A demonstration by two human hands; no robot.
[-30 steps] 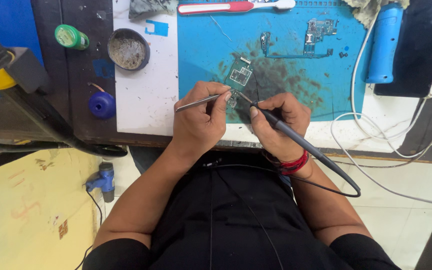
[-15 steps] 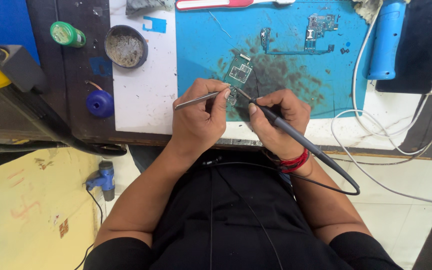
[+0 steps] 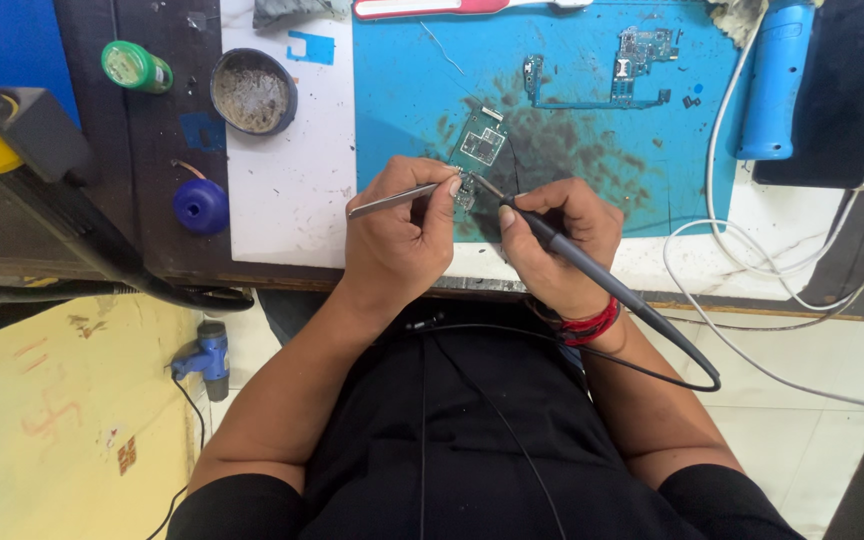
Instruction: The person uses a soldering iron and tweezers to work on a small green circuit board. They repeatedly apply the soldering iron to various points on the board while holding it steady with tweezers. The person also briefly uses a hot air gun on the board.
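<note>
A dark workbench [image 3: 132, 230] carries a blue repair mat [image 3: 592, 180], scorched brown near its middle, with a white sheet [image 3: 287, 190] beside it. On the mat's right edge lies a blue hot-air handle [image 3: 774, 85], its white cable looping down over the bench; a second bare circuit board [image 3: 632, 60] sits further up the mat. On the left stand a round tin of grey paste [image 3: 253, 92], a green-capped bottle [image 3: 135, 66] and a small blue bottle [image 3: 200, 205].

The work sits at the mat's near edge: a small green circuit board [image 3: 480, 140]. The left hand [image 3: 397, 235] is closed on metal tweezers [image 3: 392, 200], whose tips meet the board's lower end. The right hand [image 3: 557, 235] grips a dark soldering iron [image 3: 572, 255] like a pen — its tip lands on the same spot, just beside the tweezers.

The risk here is likely heat and slip: an iron held too long could lift a pad, and a twitch of the tweezers could flick the tiny part away or bridge neighbouring joints. The iron's cord, trailing across the lap, could also snag and jerk the tip.
</note>
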